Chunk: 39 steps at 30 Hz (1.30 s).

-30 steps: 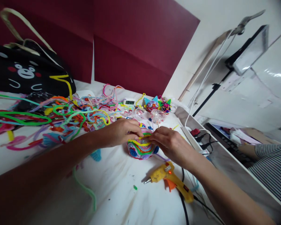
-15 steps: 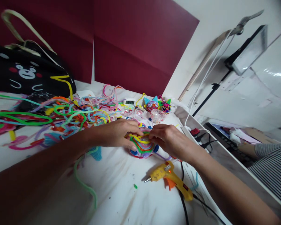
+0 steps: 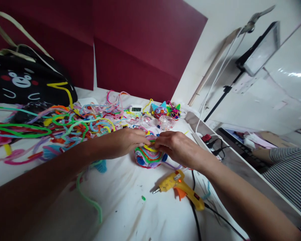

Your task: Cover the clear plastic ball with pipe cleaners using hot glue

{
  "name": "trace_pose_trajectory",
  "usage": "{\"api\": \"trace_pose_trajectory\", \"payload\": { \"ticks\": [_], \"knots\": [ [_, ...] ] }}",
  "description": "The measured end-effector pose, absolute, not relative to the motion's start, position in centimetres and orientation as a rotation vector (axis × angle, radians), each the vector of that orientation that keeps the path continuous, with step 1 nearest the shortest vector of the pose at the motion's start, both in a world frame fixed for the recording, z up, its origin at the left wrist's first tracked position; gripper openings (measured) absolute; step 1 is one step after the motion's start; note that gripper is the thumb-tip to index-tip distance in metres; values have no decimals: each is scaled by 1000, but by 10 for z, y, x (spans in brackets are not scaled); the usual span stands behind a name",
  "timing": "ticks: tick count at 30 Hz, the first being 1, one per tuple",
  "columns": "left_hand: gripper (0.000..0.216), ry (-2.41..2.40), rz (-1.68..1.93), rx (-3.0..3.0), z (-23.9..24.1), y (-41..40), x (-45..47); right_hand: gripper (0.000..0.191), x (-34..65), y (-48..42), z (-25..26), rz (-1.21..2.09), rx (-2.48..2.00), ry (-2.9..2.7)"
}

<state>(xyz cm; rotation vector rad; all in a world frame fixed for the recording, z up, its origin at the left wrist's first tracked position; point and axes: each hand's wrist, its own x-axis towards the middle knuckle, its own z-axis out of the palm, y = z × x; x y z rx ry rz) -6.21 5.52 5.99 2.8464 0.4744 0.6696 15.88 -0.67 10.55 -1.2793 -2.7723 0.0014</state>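
A rounded craft [image 3: 148, 158] covered in rows of coloured pipe cleaners, with blue coils on its sides, sits on the white table. Across its top runs a yellow pipe cleaner [image 3: 150, 148]. My left hand [image 3: 126, 143] comes in from the left, fingers and thumb closed together on the yellow strand. On the opposite side my right hand [image 3: 179, 149] pinches the strand near its right end, the fingertips partly hidden. Just in front of my right forearm lies a yellow hot glue gun [image 3: 182, 187] with a lit red light, its nozzle pointing left.
Loose pipe cleaners [image 3: 72, 124] heap up at left, before a black bag [image 3: 27, 80]. Behind the craft stand clear plastic domes [image 3: 147, 120], two finished pipe-cleaner figures [image 3: 160, 109] and a small digital clock [image 3: 135, 109]. A black cord [image 3: 195, 214] trails right. Another person's striped sleeve [image 3: 283, 154] shows.
My left thumb has moved up from the craft's side to join the fingers on top, uncovering more of its front. The view has shifted slightly; the glue gun lies as before.
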Motion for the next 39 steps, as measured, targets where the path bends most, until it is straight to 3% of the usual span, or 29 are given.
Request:
{"api": "trace_pose_trajectory", "payload": {
  "ticks": [7, 39],
  "knots": [
    [30, 385, 753, 2930, 60, 57, -61, 23, 164, -8, 103, -146, -1195, -2846],
    [36, 411, 750, 3110, 51, 59, -62, 30, 184, -9, 72, -180, -714, -2619]
  ]
}}
